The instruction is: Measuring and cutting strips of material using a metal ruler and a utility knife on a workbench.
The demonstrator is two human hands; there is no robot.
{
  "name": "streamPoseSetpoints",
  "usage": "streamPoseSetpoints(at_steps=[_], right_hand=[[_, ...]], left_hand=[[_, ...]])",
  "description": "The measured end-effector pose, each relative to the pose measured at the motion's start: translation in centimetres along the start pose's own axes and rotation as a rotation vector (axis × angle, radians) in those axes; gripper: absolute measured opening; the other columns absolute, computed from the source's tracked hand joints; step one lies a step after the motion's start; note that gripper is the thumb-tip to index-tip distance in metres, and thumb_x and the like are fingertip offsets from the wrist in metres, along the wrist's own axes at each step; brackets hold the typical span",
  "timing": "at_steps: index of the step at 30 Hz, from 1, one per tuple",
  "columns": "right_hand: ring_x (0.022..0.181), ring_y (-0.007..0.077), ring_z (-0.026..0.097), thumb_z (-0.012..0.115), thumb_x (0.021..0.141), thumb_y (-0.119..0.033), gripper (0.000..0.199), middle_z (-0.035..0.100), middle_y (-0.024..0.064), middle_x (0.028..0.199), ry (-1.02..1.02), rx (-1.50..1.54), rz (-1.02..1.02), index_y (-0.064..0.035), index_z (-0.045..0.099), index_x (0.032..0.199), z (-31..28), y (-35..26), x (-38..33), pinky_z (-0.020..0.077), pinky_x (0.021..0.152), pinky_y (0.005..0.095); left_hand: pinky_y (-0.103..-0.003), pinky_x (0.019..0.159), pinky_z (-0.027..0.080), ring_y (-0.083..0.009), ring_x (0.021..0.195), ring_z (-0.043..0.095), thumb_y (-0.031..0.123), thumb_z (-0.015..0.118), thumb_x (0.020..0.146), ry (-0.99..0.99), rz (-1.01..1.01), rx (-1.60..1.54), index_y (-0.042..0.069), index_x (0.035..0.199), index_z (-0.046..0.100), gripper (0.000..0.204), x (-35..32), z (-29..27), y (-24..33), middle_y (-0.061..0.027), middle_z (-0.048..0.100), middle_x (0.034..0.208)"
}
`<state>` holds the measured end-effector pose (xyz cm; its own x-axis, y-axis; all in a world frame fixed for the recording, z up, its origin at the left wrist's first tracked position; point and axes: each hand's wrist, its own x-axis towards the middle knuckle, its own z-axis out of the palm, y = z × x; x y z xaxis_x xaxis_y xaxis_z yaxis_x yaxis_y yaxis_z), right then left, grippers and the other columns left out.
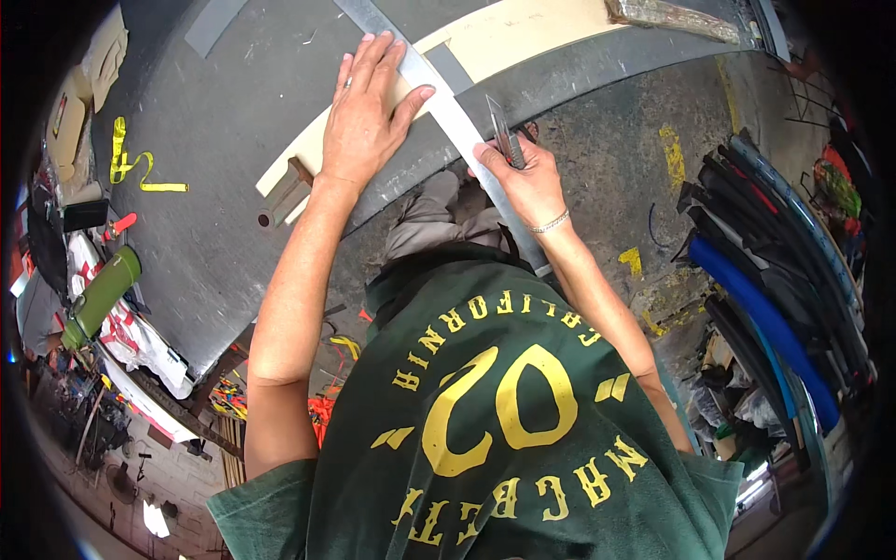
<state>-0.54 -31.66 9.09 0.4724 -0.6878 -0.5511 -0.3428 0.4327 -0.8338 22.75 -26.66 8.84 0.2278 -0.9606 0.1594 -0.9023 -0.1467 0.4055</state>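
Head view, landmark: the grey workbench (233, 121), which fills the upper left and middle of the picture.
Left hand: the left hand (369, 107) lies flat, fingers spread, near the bench's front edge, pressing on a long metal straightedge (448, 112) and on the pale beige sheet (504, 37) beneath it; it grips nothing, only bears down.
Straightedge: it runs slantwise across the bench from the top middle down past the front edge; its lower end goes behind the right hand and ends just above the green shirt (495, 420).
Right hand: the right hand (523, 177) sits at the bench's front edge, fingers closed around a utility knife (504, 135), whose tip points up along the straightedge's right side.
Blade contact: I cannot tell whether the tip touches the sheet; that spot is too small to read.
Sheet: it lies on the bench as a curved pale strip from the upper right to the front edge; its far end runs out near the top rim.
Wood block: a small brown wooden piece (285, 191) rests at the sheet's lower left end, on the bench edge.
Left of bench: a yellow strap (126, 163) lies on the bench top; a green cylinder (101, 294) lies at the bench's left end, amid clutter that is hard to make out.
Right of bench: dark and blue tubes (775, 308) are stacked on the floor, partly lost at the dark rim.
Hidden: the legs below the bench edge are mostly covered by the shirt.
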Motion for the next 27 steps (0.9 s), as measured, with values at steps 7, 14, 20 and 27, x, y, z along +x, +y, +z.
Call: streamPoseSetpoints(at_steps=[7,14,20,27], right_hand=[[0.067,0.0065,0.064,0.074,0.097,-0.021,0.018,0.074,0.0025,0.079,0.002,0.012,0.047,-0.0038,0.073,0.098,0.05,-0.21,0.32,0.0486,0.061,0.0238],[0.07,0.0099,0.07,0.075,0.097,-0.022,0.02,0.074,0.0042,0.081,0.004,0.08,0.091,-0.0023,0.072,0.098,0.11,0.01,0.57,0.051,0.061,0.0242],[0.07,0.0106,0.07,0.075,0.097,-0.022,0.021,0.073,0.0047,0.082,0.014,-0.006,0.068,-0.0013,0.072,0.095,0.05,-0.15,0.39,0.0521,0.062,0.0248],[0.069,0.0096,0.069,0.076,0.097,-0.023,0.021,0.072,0.0033,0.078,0.019,0.085,0.107,-0.0024,0.072,0.093,0.16,-0.56,0.49,0.0511,0.061,0.0248]], left_hand=[[-0.048,0.125,0.027,-0.0317,0.148,0.041,0.047,0.064,0.099,0.021,0.007,0.054,0.005,0.145,0.056,0.063,0.0,0.3,0.06,-0.0133,0.049,0.155],[-0.047,0.125,0.027,-0.0317,0.148,0.041,0.046,0.066,0.098,0.011,-0.007,0.036,0.004,0.145,0.056,0.064,0.0,0.25,0.01,-0.0131,0.048,0.156],[-0.047,0.126,0.026,-0.0321,0.148,0.04,0.046,0.066,0.098,0.032,-0.026,0.002,0.004,0.146,0.055,0.065,0.04,0.1,0.11,-0.0141,0.047,0.157],[-0.047,0.125,0.027,-0.0326,0.148,0.041,0.046,0.065,0.099,0.01,-0.02,0.044,0.003,0.145,0.056,0.064,0.13,0.08,0.2,-0.0147,0.047,0.157]])
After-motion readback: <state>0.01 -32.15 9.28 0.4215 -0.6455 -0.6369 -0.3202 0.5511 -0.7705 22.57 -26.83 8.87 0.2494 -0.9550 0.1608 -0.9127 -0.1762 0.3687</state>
